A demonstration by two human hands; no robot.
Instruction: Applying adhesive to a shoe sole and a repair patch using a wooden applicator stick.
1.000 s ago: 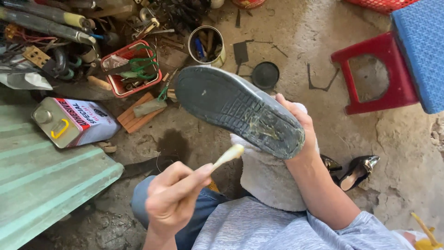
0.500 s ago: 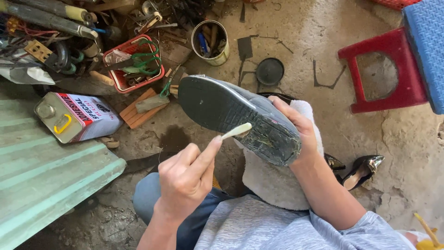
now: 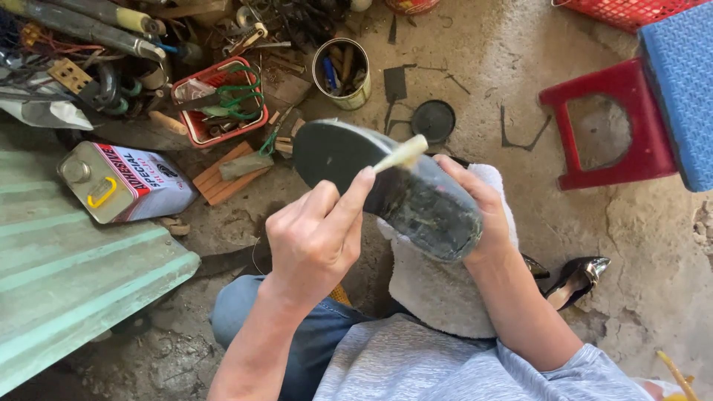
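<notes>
At the far left a dented rectangular metal can with a yellow handle (image 3: 122, 183) lay on the concrete floor (image 3: 475, 67), beside a red plastic basket of tools (image 3: 220, 104). The left hand (image 3: 316, 238) was closed around a pale, narrow brush (image 3: 401, 154), its tip touching the dark rubber shoe sole (image 3: 386, 186). That sole looked stiff, light and possibly tacky, best held at its heel edge, where the right hand (image 3: 483, 212) gripped it over a white cloth (image 3: 438, 289). A red plastic stool (image 3: 605, 126) stood further right.
</notes>
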